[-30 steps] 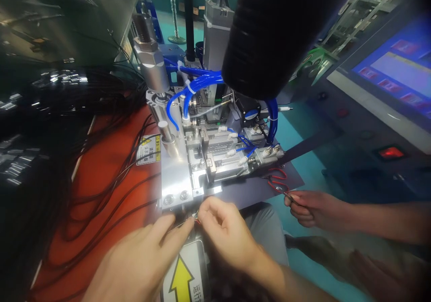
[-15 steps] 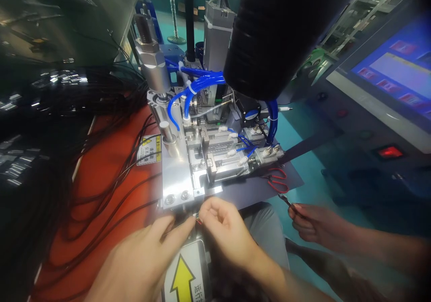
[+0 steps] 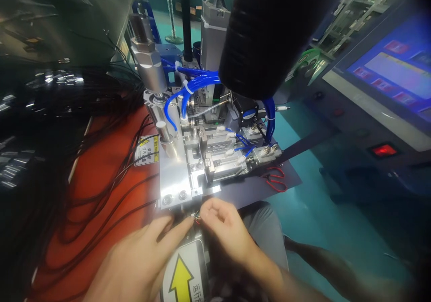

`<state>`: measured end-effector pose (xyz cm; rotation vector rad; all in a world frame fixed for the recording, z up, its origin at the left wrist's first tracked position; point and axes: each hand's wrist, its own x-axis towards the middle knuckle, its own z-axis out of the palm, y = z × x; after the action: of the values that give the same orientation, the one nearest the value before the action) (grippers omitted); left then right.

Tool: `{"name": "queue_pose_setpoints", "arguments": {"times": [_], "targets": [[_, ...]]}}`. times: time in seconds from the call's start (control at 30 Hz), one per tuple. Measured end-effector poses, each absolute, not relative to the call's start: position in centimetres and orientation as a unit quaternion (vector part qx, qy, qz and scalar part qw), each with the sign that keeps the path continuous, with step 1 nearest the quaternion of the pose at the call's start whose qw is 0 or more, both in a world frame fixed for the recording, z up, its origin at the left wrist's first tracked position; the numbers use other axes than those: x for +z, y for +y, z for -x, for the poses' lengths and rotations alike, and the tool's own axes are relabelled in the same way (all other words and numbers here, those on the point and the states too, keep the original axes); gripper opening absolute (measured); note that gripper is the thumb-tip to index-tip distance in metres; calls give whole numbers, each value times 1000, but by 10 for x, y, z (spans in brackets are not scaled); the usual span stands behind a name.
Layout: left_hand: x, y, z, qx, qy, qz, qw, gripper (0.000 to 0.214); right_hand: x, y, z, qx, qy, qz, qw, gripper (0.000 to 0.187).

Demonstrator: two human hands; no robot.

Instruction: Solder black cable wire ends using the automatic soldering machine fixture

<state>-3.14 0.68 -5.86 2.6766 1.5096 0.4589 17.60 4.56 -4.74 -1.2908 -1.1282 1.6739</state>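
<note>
A: So what've the hands got?
B: Both the left hand (image 3: pixel 141 257) and right hand (image 3: pixel 226 230) pinch a tiny cable end (image 3: pixel 195 218) between thumb and fingertip, at 12 o'clock of the arrow sticker (image 3: pixel 182 277).
A: Beyond that?
B: Shiny metal jig (image 3: pixel 173 176) at 12, red scissors (image 3: pixel 276 181) at 2 o'clock.

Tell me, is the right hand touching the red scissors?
Apart. The head view shows the right hand pinching a wire end nearer the camera; bare dark plate lies between it and the red scissors.

The pinched piece (image 3: pixel 195 218) is too small to identify
</note>
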Motion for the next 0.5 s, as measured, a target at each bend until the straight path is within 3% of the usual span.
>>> {"name": "queue_pose_setpoints", "arguments": {"times": [0.5], "targets": [[-59, 13, 35, 211, 473, -853, 69, 42, -46, 41, -174, 663, -413, 515, 354, 19]]}}
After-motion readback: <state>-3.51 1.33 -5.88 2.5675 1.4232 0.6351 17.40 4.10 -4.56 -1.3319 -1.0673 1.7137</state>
